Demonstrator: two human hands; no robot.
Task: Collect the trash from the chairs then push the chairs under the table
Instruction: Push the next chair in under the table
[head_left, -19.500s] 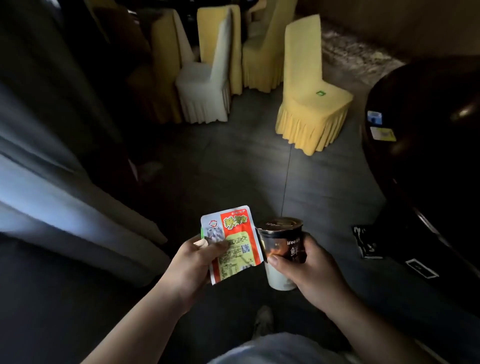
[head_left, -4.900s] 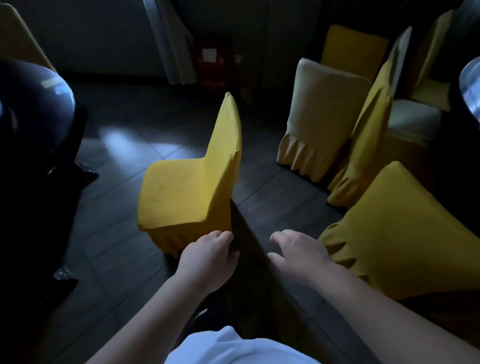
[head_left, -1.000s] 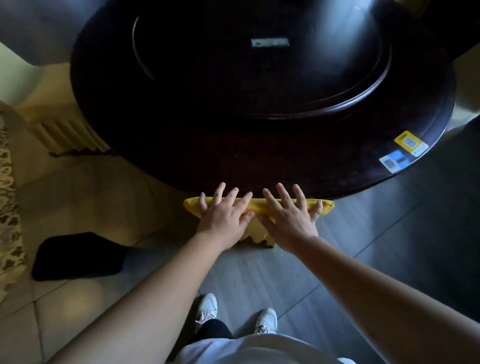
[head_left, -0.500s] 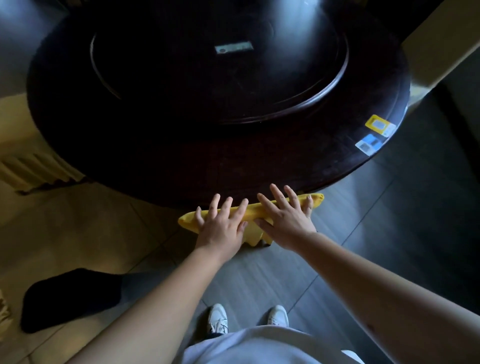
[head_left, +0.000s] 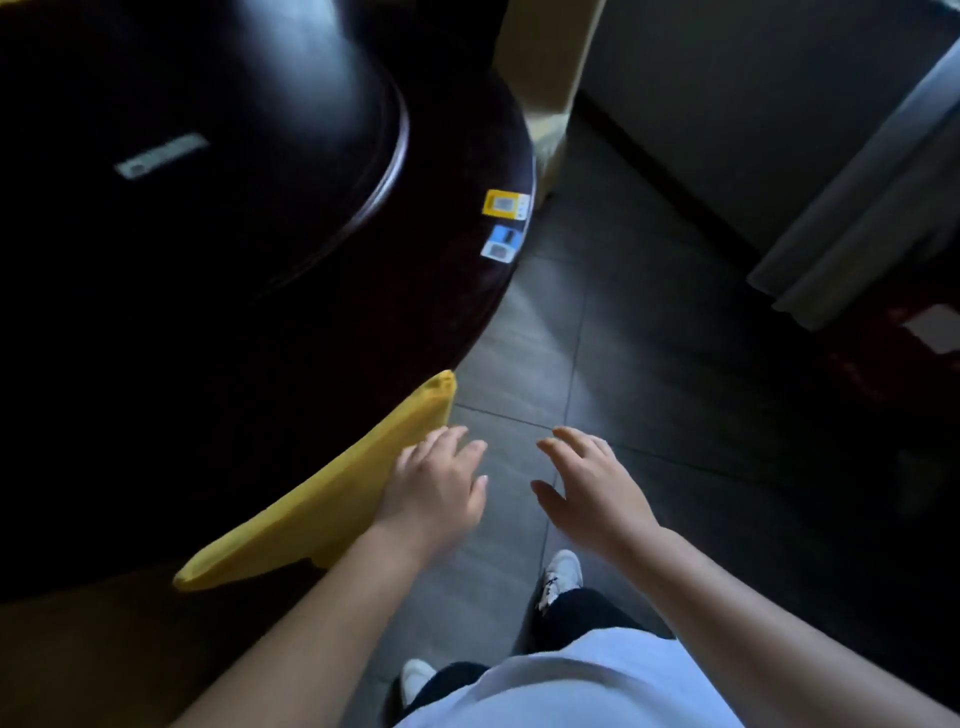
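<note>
A yellow-covered chair (head_left: 332, 488) stands tucked under the dark round table (head_left: 260, 322); only the top of its backrest shows past the table's rim. My left hand (head_left: 436, 483) hovers at the backrest's right end, fingers loosely apart, holding nothing. My right hand (head_left: 592, 488) is off the chair, open over the grey floor tiles. No trash is visible in either hand.
A yellow card (head_left: 506, 202) and a blue card (head_left: 503, 243) lie near the table's right edge. A pale chair back (head_left: 545, 57) stands beyond the table. Grey curtains (head_left: 872, 197) hang at the right. My white shoes (head_left: 561, 571) are on the tiled floor.
Both hands have lifted off the chair's backrest, and my view has swung to the right, so the table and chair now sit at the left.
</note>
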